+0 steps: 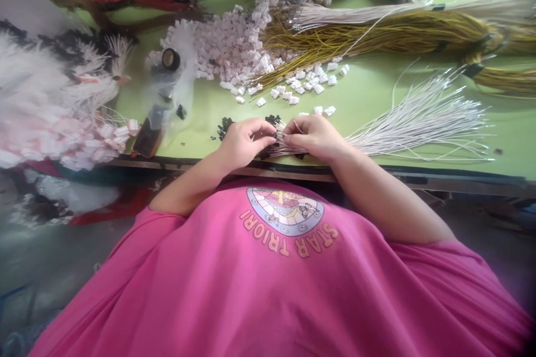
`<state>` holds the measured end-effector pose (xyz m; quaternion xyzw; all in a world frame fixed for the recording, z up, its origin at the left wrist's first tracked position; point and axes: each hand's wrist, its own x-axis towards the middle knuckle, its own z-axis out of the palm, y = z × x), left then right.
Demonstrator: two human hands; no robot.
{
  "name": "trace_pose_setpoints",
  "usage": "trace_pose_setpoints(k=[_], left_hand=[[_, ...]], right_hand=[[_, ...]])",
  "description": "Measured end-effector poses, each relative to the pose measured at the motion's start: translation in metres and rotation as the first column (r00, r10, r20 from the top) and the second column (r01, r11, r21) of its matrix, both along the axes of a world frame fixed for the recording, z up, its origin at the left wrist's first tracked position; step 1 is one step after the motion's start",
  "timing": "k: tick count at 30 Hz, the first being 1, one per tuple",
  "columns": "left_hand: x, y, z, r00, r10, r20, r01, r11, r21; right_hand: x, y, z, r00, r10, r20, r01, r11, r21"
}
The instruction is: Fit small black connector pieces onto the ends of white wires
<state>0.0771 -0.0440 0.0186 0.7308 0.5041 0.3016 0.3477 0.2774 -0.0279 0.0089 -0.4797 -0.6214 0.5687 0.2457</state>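
Near the frame's centre, the right hand [313,136] pinched white wires [419,122], which fanned across the worktop [368,89] at centre right. The left hand [247,142] had thumb and finger close together by the wire ends; any grip could not be told. Black pieces [226,126] lay beside it, white pieces [228,44] at upper centre.

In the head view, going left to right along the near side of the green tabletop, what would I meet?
Heap of white wire bundles → dark red-edged object → left hand → right hand → fanned ends of the white wires.
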Motion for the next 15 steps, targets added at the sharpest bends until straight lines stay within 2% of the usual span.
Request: trace_pose_setpoints(k=[3, 8, 15], left_hand=[[0.01, 0.003, -0.005, 1.0, 0.006, 0.03, -0.006, 1.0, -0.026], [0.01, 0.004, -0.015, 0.995, 0.068, 0.069, -0.062, 0.994, -0.089], [0.011, 0.004, -0.017, 0.988, 0.084, 0.131, -0.069, 0.991, -0.114]], right_hand=[[-0.001, -0.002, 0.001, 0.999, -0.016, 0.042, 0.013, 0.997, 0.073], [-0.006, -0.004, -0.004, 0.981, -0.061, 0.186, -0.013, 0.929, 0.371], [-0.008, -0.006, -0.016, 0.948, -0.085, 0.308, -0.093, 0.85, 0.518]])
